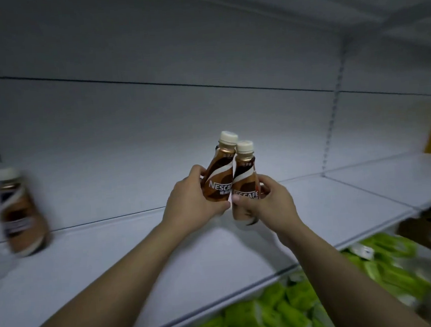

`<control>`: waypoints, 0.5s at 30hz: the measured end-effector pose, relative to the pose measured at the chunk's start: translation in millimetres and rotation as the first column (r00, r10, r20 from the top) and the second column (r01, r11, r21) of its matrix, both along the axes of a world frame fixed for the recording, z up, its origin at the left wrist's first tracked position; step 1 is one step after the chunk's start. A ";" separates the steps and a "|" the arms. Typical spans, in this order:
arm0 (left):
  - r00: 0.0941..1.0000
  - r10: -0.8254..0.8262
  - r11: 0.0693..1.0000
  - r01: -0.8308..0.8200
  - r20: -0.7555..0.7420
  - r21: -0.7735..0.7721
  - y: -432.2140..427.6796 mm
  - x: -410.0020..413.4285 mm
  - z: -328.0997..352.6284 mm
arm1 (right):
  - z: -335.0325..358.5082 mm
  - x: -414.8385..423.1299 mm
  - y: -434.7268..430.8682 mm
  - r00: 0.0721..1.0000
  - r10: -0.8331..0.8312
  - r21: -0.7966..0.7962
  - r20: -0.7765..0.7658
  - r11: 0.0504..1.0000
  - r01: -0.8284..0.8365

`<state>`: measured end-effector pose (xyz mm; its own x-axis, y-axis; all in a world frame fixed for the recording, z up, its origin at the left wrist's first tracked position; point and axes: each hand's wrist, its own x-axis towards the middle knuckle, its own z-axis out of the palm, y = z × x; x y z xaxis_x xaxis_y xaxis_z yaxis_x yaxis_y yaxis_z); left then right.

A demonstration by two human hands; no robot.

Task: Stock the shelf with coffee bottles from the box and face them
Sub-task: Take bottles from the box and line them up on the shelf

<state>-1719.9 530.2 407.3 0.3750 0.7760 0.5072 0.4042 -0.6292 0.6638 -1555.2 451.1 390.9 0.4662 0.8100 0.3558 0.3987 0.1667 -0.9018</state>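
**Two coffee bottles held over the shelf**

One coffee bottle (20, 211) stands blurry near the left end of the white shelf (342, 199). The left hand (194, 196) wraps its fingers tight around a tilted bottle (219, 173). The right hand (267, 200) grips the second bottle (244, 181). The two bottles touch. Green packs (282, 311) lie below.

Glossy plastic coffee bottles (220, 181); matt white shelf (139, 261).

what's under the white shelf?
Green packages fill the level below the white shelf, with a cardboard box at right. The shelf board and both arms hide the rest.
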 end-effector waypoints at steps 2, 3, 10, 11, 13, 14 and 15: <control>0.996 0.077 0.997 -0.077 -0.037 -0.004 10.3 -30.6 -1.2 | -2.1 -25.6 20.5 0.997 0.083 -0.022 0.003 0.996 -0.083; 0.992 0.113 0.994 -0.113 -0.048 -0.011 14.7 -46.0 -2.5 | -2.4 -38.8 29.5 0.992 0.124 -0.035 0.007 0.992 -0.123; 0.937 0.343 0.937 -0.346 -0.063 -0.049 29.3 -129.6 -27.7 | -14.9 -119.3 83.0 0.951 0.310 -0.135 0.024 0.943 -0.304; 0.925 0.375 0.924 -0.379 -0.065 -0.045 30.6 -136.3 -32.3 | -17.3 -128.2 90.1 0.948 0.317 -0.144 0.021 0.940 -0.311; 0.895 0.440 0.895 -0.443 -0.072 -0.043 35.5 -145.5 -38.8 | -19.8 -143.2 103.2 0.951 0.308 -0.153 0.025 0.941 -0.300; 0.880 0.468 0.880 -0.473 -0.077 -0.048 38.1 -148.5 -40.6 | -20.0 -149.4 109.1 0.952 0.304 -0.158 0.025 0.942 -0.297; 0.869 0.489 0.868 -0.493 -0.083 -0.054 40.4 -150.7 -41.6 | -19.9 -154.8 114.5 0.952 0.304 -0.165 0.027 0.941 -0.296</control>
<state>-1870.6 570.7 365.7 -0.0340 0.9013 0.4319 0.6919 -0.2906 0.6609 -1710.0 565.6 371.0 0.1776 0.9569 0.2298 0.3985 0.1436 -0.9059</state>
